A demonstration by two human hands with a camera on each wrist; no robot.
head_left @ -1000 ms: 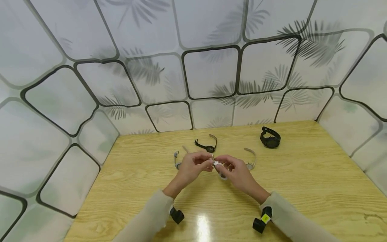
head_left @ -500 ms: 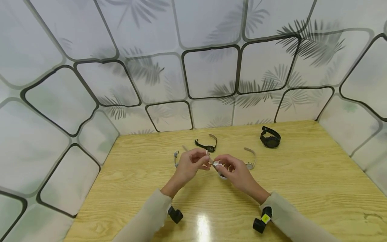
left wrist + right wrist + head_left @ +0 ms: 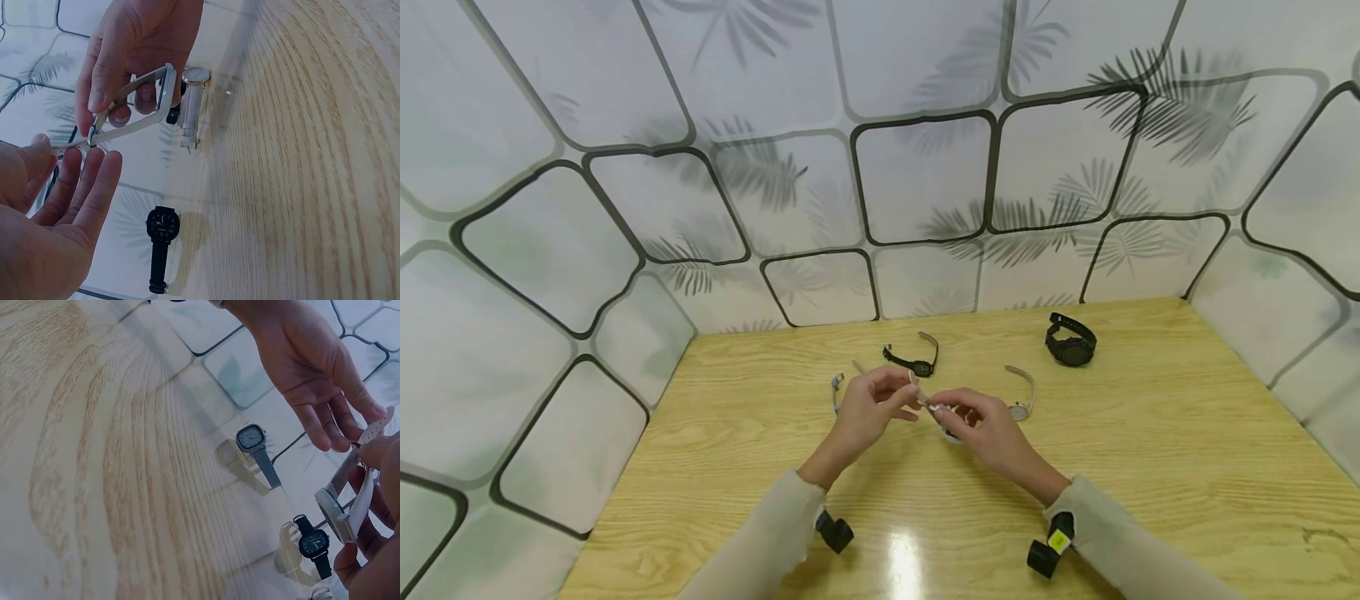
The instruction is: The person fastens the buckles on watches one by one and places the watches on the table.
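A white watch [image 3: 331,515] hangs between my hands above the table, its strap closed into a loop through a metal buckle [image 3: 92,134]. My left hand [image 3: 867,412] pinches the holed strap end [image 3: 376,428] between thumb and forefinger, its other fingers held out straighter beside it. My right hand [image 3: 992,429] grips the strap at the buckle with thumb and curled fingers, and the watch case hangs below these fingers. In the left wrist view the strap end runs from the buckle to the left fingertips.
On the wooden table [image 3: 737,467] lie a grey-blue watch [image 3: 251,439] at left, a small black watch [image 3: 921,367] behind the hands, a pale-strapped watch [image 3: 1019,411] by the right hand and a large black watch [image 3: 1073,350] further right. Patterned fabric walls [image 3: 925,183] enclose the table.
My left hand has shifted slightly left and up, drawing the strap end out from the buckle area. My right hand stays nearly in place with the watch.
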